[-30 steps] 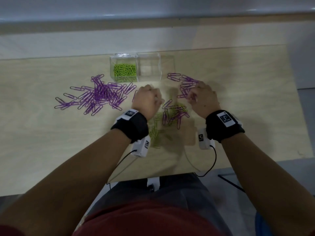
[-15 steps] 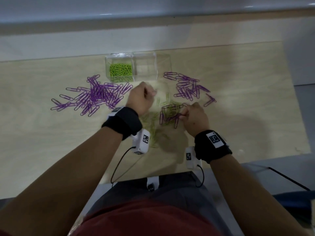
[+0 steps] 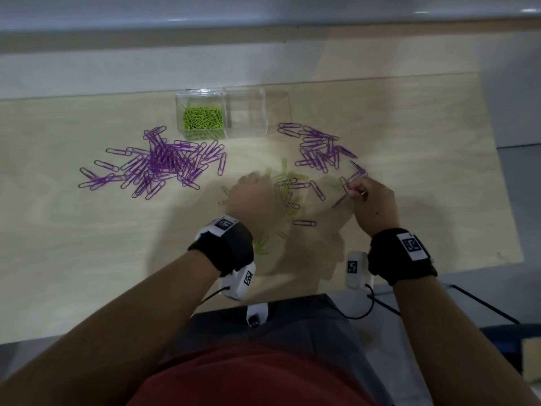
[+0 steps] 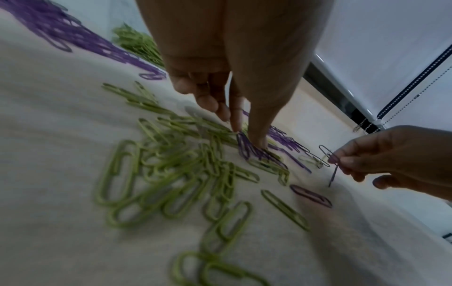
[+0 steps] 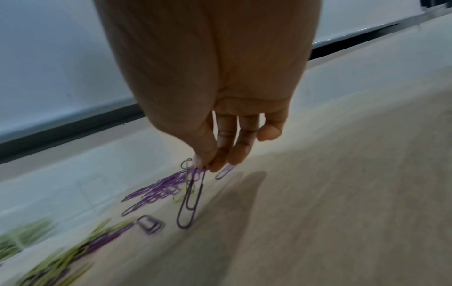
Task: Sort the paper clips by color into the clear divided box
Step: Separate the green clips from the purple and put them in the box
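The clear divided box point(image 3: 247, 112) stands at the back of the table, with green clips point(image 3: 202, 119) in its left compartment and the compartment beside it empty. A mixed heap of green and purple clips point(image 3: 285, 190) lies in the middle. My left hand point(image 4: 246, 133) reaches down into it, thumb and forefinger pinching a small bunch of purple clips point(image 4: 254, 152). Right of the heap, my right hand point(image 5: 205, 167) is raised a little off the table. It pinches a few purple clips point(image 5: 189, 203) that dangle from its fingertips.
A large pile of purple clips point(image 3: 158, 164) spreads left of the box, and a smaller purple pile point(image 3: 319, 149) lies to its right. Loose green clips point(image 3: 260, 244) lie near my left wrist. A single purple clip point(image 3: 304, 223) lies between my hands.
My right hand went from the right purple pile to the middle heap, then moved right and lifted purple clips. My left hand drew back from near the box onto the mixed heap.
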Demonstrator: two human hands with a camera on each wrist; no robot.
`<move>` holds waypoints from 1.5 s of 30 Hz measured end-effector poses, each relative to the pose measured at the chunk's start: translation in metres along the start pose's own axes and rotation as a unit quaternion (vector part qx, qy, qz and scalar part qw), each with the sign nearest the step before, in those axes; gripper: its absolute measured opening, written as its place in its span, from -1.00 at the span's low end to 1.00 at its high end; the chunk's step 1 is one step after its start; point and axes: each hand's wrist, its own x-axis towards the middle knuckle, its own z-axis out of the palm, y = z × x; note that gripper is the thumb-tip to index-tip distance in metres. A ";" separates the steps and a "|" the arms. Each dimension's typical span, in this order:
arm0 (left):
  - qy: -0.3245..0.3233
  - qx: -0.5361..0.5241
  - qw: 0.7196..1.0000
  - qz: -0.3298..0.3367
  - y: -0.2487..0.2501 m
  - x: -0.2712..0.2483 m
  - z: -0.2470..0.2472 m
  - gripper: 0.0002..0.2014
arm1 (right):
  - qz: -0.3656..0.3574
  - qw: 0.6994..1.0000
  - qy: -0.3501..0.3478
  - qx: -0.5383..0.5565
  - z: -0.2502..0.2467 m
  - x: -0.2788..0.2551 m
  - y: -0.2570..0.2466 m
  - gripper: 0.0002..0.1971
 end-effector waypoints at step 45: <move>0.031 0.022 0.991 0.127 -0.027 0.018 -0.027 -0.79 | -0.081 0.957 0.064 -0.271 0.053 -0.028 -0.034 -0.94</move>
